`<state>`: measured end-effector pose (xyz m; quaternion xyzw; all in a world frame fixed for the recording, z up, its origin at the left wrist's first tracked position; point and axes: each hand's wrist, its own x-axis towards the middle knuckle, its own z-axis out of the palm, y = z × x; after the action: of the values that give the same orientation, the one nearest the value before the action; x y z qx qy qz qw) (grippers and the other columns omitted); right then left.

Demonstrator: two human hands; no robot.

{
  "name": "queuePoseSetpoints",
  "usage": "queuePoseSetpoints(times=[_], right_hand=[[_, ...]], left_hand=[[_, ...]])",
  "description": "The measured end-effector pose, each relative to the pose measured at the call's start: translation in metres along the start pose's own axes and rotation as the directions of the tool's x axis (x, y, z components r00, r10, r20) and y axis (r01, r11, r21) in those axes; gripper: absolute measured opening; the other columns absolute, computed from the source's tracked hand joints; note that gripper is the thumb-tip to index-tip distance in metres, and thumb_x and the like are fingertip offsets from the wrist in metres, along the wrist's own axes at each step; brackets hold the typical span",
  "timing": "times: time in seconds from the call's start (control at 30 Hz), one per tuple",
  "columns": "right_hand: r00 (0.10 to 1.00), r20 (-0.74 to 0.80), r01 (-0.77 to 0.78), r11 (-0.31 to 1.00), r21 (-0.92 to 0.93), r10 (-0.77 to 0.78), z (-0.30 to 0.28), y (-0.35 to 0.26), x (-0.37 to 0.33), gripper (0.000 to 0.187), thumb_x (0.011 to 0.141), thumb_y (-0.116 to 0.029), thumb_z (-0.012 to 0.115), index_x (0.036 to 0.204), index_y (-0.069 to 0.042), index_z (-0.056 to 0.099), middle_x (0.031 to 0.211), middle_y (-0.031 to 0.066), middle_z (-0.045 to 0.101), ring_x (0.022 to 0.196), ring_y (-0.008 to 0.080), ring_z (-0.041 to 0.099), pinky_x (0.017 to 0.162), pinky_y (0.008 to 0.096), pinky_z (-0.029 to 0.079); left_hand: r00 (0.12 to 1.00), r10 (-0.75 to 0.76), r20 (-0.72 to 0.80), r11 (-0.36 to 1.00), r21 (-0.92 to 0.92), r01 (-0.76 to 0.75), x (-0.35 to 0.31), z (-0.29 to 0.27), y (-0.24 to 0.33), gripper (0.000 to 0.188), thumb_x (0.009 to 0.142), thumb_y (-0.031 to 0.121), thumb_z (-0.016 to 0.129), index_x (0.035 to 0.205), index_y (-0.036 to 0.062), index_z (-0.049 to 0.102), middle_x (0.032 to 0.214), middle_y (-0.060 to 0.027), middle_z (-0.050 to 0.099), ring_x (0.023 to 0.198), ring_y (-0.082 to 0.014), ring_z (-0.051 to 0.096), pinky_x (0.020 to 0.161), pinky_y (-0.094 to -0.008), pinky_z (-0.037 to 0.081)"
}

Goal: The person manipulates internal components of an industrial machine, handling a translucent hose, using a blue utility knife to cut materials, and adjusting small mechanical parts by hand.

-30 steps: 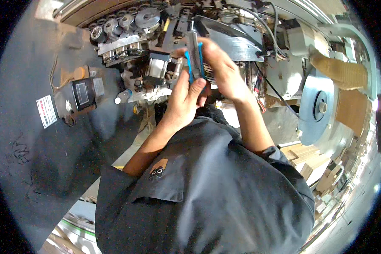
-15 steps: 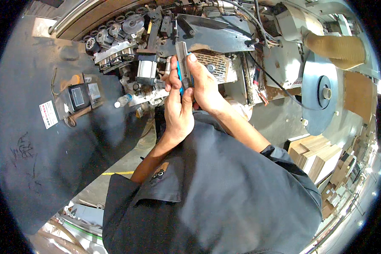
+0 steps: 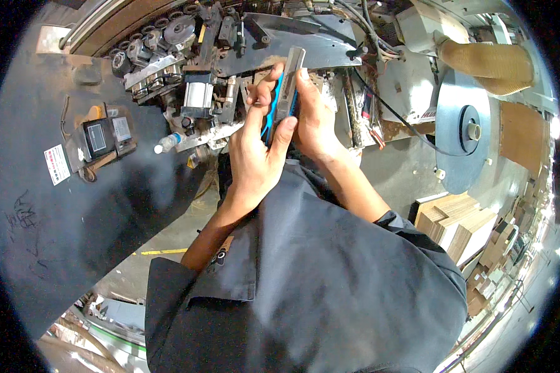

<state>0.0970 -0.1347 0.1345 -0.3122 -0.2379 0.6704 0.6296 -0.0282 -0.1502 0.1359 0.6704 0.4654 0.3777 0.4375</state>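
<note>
Between my two hands is a long, narrow grey metal piece [image 3: 290, 78], standing tilted with its top end poking out above my thumbs. A bright blue strip [image 3: 274, 109] runs along its left side; I cannot tell whether it belongs to the same object. My left hand [image 3: 255, 149] grips the lower part, thumb across the front and fingers curled at the blue edge. My right hand [image 3: 317, 121] closes on the piece from the right, thumb up along its side, the other fingers hidden behind.
Beyond my hands lies a machine with a dark metal plate [image 3: 317, 46], a silver cylinder [image 3: 198, 94] and several rollers. A dark panel [image 3: 137, 217] at left bears a black box [image 3: 96, 138]; a small bottle [image 3: 167, 143] is beside it. A round disc [image 3: 457, 137] and stacked boards [image 3: 457, 224] stand right.
Both hands have shifted slightly, and the metal piece now tilts more to the right and shows more of its face. My left fingers have spread a little. The whole view has moved slightly.
</note>
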Motion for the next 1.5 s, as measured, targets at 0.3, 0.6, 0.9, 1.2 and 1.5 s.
queuePoseSetpoints(times=[0.3, 0.6, 0.9, 1.2, 1.5], right_hand=[[0.993, -0.028, 0.116, 0.990, -0.086, -0.119, 0.000, 0.003, 0.001, 0.043, 0.113, -0.045, 0.035, 0.119, -0.005, 0.050, 0.097, 0.0120, 0.064, 0.100, 0.0263, 0.063, 0.098, 0.0419, 0.051], [0.963, 0.065, 0.271, 0.922, -0.276, -0.263, 0.002, -0.008, 0.020, 0.045, 0.113, -0.045, 0.032, 0.118, -0.005, 0.050, 0.103, 0.0198, 0.071, 0.110, 0.0317, 0.068, 0.101, 0.0446, 0.054], [0.999, 0.034, 0.014, 0.931, -0.365, -0.002, -0.018, -0.027, 0.020, 0.049, 0.113, -0.048, 0.035, 0.123, -0.005, 0.056, 0.106, 0.0127, 0.073, 0.086, 0.0173, 0.072, 0.069, 0.0279, 0.061], [0.975, 0.071, 0.222, 0.940, -0.259, -0.211, -0.015, -0.016, 0.016, 0.048, 0.113, -0.047, 0.036, 0.120, -0.003, 0.055, 0.092, 0.0093, 0.069, 0.091, 0.0185, 0.068, 0.086, 0.0336, 0.057], [0.942, 0.151, 0.334, 0.892, -0.306, -0.300, -0.005, -0.010, 0.022, 0.048, 0.113, -0.046, 0.033, 0.123, -0.002, 0.049, 0.095, 0.0129, 0.065, 0.096, 0.0271, 0.069, 0.091, 0.0409, 0.058]], left_hand=[[0.972, 0.216, -0.095, 0.924, 0.343, -0.171, 0.008, -0.006, 0.005, 0.038, 0.096, 0.024, 0.069, 0.124, -0.0001, 0.064, 0.108, -0.0213, 0.069, 0.098, -0.0424, 0.069, 0.083, -0.0473, 0.055], [0.884, -0.354, 0.306, 0.740, -0.486, 0.465, 0.039, -0.018, 0.002, 0.046, 0.102, 0.046, 0.065, 0.114, 0.0013, 0.067, 0.095, -0.0047, 0.070, 0.078, -0.0121, 0.067, 0.061, -0.0257, 0.052], [0.808, -0.382, 0.448, 0.465, -0.662, 0.587, 0.042, -0.005, 0.006, 0.029, 0.106, 0.036, 0.061, 0.113, 0.0081, 0.066, 0.083, -0.0056, 0.066, 0.065, -0.0067, 0.059, 0.048, -0.0190, 0.041], [0.804, -0.402, 0.437, 0.523, -0.612, 0.594, 0.016, 0.000, 0.006, 0.027, 0.106, 0.028, 0.061, 0.123, 0.0069, 0.058, 0.093, -0.0036, 0.064, 0.064, -0.0131, 0.062, 0.046, -0.0236, 0.045], [0.847, -0.402, 0.349, 0.457, -0.725, 0.516, 0.013, 0.004, 0.001, 0.029, 0.105, 0.035, 0.064, 0.104, 0.0065, 0.059, 0.076, -0.0051, 0.065, 0.051, -0.0095, 0.058, 0.041, -0.0227, 0.042]])
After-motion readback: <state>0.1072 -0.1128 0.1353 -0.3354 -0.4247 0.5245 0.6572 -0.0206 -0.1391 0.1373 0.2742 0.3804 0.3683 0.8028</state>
